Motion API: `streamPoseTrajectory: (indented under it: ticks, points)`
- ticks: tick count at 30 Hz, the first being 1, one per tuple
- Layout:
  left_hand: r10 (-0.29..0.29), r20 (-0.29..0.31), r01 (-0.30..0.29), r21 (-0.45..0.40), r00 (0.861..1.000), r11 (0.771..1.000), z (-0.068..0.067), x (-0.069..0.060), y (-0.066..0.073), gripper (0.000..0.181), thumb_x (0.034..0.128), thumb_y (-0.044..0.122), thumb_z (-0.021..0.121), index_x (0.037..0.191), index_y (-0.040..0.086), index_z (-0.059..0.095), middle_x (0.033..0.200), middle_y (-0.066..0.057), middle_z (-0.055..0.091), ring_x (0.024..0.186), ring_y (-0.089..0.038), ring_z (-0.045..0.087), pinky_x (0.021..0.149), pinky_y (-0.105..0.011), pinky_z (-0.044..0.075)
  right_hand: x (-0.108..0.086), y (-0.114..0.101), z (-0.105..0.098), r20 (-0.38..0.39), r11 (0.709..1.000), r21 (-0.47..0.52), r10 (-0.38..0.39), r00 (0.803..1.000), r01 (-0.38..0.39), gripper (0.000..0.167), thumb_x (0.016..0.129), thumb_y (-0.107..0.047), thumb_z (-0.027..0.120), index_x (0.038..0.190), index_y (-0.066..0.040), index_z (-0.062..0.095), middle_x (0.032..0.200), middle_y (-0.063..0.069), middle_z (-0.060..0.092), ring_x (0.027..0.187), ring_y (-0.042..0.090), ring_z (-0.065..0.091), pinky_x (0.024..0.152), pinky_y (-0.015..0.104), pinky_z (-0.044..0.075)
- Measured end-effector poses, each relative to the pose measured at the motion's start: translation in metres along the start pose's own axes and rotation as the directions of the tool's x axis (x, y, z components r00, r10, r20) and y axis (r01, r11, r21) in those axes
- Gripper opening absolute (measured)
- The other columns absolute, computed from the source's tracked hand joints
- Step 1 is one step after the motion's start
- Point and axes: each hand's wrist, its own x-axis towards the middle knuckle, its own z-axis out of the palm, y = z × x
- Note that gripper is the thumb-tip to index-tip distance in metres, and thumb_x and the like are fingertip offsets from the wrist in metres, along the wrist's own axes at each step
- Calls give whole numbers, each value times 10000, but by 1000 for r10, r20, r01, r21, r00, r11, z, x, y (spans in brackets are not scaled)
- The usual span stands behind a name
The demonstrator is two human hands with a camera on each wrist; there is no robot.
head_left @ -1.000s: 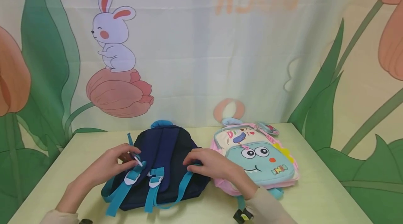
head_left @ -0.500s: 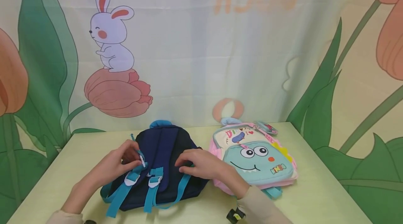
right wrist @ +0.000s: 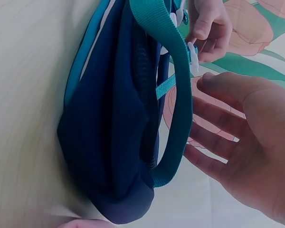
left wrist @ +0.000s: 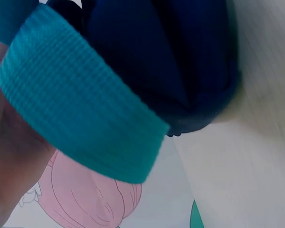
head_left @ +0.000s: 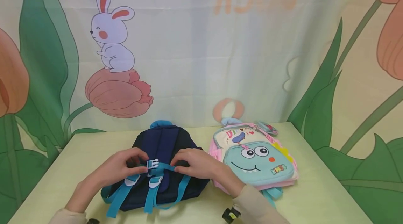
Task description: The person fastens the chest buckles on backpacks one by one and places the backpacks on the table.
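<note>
A navy backpack (head_left: 158, 147) with teal straps and white buckles lies back side up on the table. My left hand (head_left: 121, 164) pinches a white buckle (head_left: 152, 163) with prongs above the bag's back. In the right wrist view that buckle (right wrist: 194, 57) stands out from the fingertips. My right hand (head_left: 196, 163) is over the bag's right side, thumb and fingers at a thin teal strap (head_left: 167, 166) that runs toward the buckle. The right wrist view shows the hand (right wrist: 242, 128) behind a looped teal strap (right wrist: 178, 128), its fingertips partly hidden; whether it grips the strap is unclear.
A pink and mint backpack (head_left: 255, 161) with a cartoon face lies to the right. The pale table (head_left: 315, 182) ends at a printed curtain (head_left: 189, 59). Loose teal strap ends (head_left: 116, 201) hang toward the near side of the navy bag.
My left hand has moved right with the white buckle, toward the bag's middle. My right hand has shifted left toward it, and the thin teal strap now shows between them.
</note>
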Motion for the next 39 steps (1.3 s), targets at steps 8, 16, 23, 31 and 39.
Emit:
streamPoseTrajectory:
  ticks: [8, 16, 23, 31, 39]
  points:
    - [-6, 37, 5, 33, 999, 999, 7, 8, 4, 379, 864, 378, 763, 1189, 213, 660, 1057, 90, 678, 781, -43, 555, 664, -217, 497, 3, -4, 1, 5, 1000, 2, -6, 1000, 6, 212, 990, -293, 612, 1158, -217, 716, 1142, -85, 682, 1072, 99, 629, 958, 220, 482]
    - [-118, -16, 119, 74, 993, 990, 2, 6, 7, 290, 869, 290, 762, 1136, 228, 665, 894, 97, 633, 766, -101, 547, 640, -225, 483, 8, -8, 5, 20, 1000, 4, -20, 1000, 20, 211, 991, -285, 612, 1161, -215, 715, 1129, -92, 687, 1056, 102, 636, 949, 200, 478]
    - [-94, -107, 105, 103, 990, 989, -12, -1, 6, 266, 862, 219, 752, 1112, 195, 667, 841, 84, 611, 792, -138, 562, 653, -232, 490, 15, -13, 9, 21, 999, -2, -42, 999, 42, 198, 992, -276, 611, 1138, -197, 719, 1098, -83, 694, 1012, 72, 637, 929, 165, 471]
    - [-21, -214, 51, 131, 977, 990, -26, -8, 4, 256, 842, 153, 766, 1076, 188, 668, 870, 89, 625, 799, -127, 563, 653, -222, 500, 26, -20, 19, 23, 996, -34, -79, 997, 80, 191, 981, -276, 625, 1132, -211, 721, 1071, -104, 683, 938, 25, 615, 867, 106, 450]
    - [-56, -255, 96, 145, 965, 985, -31, -10, 1, 276, 841, 170, 766, 1097, 166, 664, 904, 48, 639, 814, -154, 552, 656, -231, 493, 35, -26, 24, 15, 993, -86, -81, 997, 82, 202, 982, -311, 620, 1145, -237, 712, 1091, -97, 672, 949, 32, 616, 848, 112, 456]
